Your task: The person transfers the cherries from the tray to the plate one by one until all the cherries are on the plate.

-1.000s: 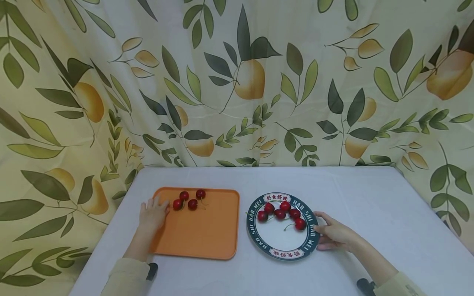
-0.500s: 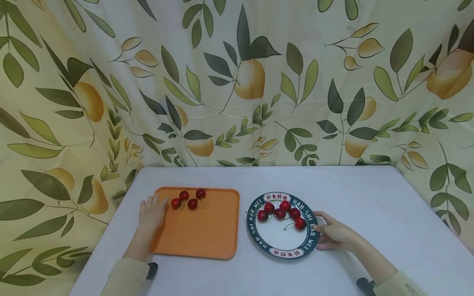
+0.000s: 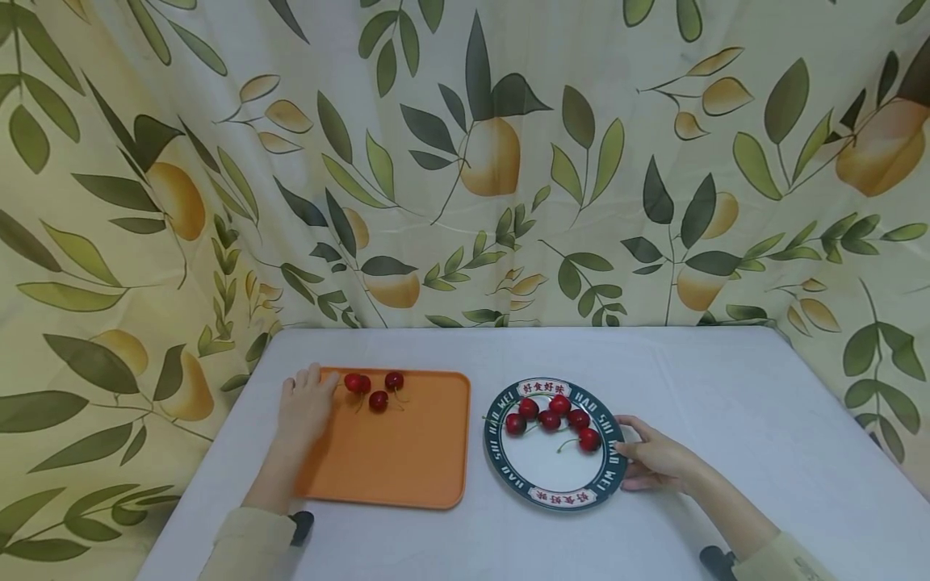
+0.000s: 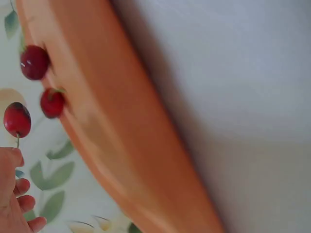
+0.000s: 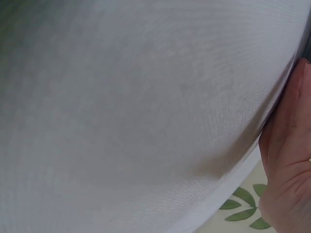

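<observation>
Hands [image 3: 303,410] [image 3: 657,457] extend over white tablecloth [image 3: 712,379] before fruit-print drapery [image 3: 508,161].

The cream curtain [image 3: 534,149] is pretty busy, yellow-orange fruit [image 3: 490,157] and green leaves [image 3: 610,157] printed all over, and it hangs behind and beside a white-covered desk [image 3: 508,545] in soft, kinda dim light.

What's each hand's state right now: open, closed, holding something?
Left hand: closed, holding a cherry by its stem.
Right hand: closed, gripping the plate at its edge.
</observation>
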The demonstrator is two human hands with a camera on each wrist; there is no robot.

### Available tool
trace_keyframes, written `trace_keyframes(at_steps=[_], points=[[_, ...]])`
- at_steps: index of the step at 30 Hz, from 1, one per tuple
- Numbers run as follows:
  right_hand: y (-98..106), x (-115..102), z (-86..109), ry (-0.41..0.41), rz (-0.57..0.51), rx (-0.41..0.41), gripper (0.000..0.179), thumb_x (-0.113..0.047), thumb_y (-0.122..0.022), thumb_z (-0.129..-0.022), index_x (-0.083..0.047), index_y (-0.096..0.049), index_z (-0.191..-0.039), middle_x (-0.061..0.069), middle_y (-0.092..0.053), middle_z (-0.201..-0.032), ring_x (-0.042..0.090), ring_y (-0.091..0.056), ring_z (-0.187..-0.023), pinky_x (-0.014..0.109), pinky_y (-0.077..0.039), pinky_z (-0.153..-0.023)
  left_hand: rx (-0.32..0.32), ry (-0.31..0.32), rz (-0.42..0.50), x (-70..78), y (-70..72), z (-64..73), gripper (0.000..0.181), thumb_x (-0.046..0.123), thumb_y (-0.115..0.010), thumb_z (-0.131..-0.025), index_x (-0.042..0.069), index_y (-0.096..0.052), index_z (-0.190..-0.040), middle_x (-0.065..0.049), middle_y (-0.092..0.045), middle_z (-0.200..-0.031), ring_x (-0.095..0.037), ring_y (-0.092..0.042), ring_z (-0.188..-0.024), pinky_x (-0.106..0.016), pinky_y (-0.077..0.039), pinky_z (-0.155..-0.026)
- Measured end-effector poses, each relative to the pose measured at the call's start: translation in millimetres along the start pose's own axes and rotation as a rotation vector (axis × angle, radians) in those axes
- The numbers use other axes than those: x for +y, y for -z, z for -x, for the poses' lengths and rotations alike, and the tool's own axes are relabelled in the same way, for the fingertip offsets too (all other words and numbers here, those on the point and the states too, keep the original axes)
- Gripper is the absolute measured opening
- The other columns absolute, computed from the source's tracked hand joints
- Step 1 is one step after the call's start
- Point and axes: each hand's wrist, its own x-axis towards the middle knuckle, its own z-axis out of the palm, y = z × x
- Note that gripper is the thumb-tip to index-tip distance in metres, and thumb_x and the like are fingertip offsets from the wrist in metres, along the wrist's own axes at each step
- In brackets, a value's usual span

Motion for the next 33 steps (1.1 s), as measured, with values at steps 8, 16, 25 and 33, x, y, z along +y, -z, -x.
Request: trace_keyframes(at_steps=[8, 16, 25, 33], points=[[0, -1, 0.1, -0.005, 0.002, -0.002, 0.056, -0.008, -0.042, -0.095, -0.009, -0.013, -0.142, 0.011, -0.056, -0.089, 0.019, -0.062, -0.070, 0.035, -0.053, -0.063, 0.105, -0.105, -0.055, 33.2, 7.1, -8.4, 0.020, 0.007, -0.057, -0.084, 0.012, -0.055, -0.103, -0.015, -0.041, -0.095, -0.032, -0.040, -0.088, -0.046, -0.033, -0.080], [0, 0, -0.3, -0.008, 0.015, 0.010, 0.055, -0.008, -0.042, -0.095, -0.009, -0.014, -0.142, 0.011, -0.057, -0.088, 0.020, -0.063, -0.069, 0.035, -0.053, -0.062, 0.132, -0.163, -0.052, 74.3, 14.3, -15.6, 0.020, 0.008, -0.058, -0.085, 0.016, -0.053, -0.102, -0.009, -0.037, -0.091, -0.028, -0.038, -0.083, -0.041, -0.031, -0.077], [0, -1, -0.5, -0.011, 0.012, 0.001, 0.056, -0.009, -0.042, -0.095, -0.009, -0.014, -0.143, 0.011, -0.057, -0.089, 0.020, -0.063, -0.070, 0.034, -0.053, -0.062, 0.159, -0.210, -0.026, 122.9, 14.9, -21.0, 0.015, 0.015, -0.057, -0.089, 0.019, -0.054, -0.103, -0.008, -0.041, -0.093, -0.026, -0.040, -0.085, -0.040, -0.033, -0.079], [0, -3, 1.3, -0.006, 0.015, 0.009, 0.056, -0.008, -0.042, -0.095, -0.009, -0.014, -0.142, 0.011, -0.057, -0.088, 0.020, -0.063, -0.070, 0.035, -0.053, -0.063, 0.025, -0.188, 0.016, 165.8, 15.4, -24.4, 0.032, 0.012, -0.063, -0.084, 0.025, -0.055, -0.113, -0.006, -0.045, -0.105, -0.023, -0.041, -0.099, -0.041, -0.035, -0.089]])
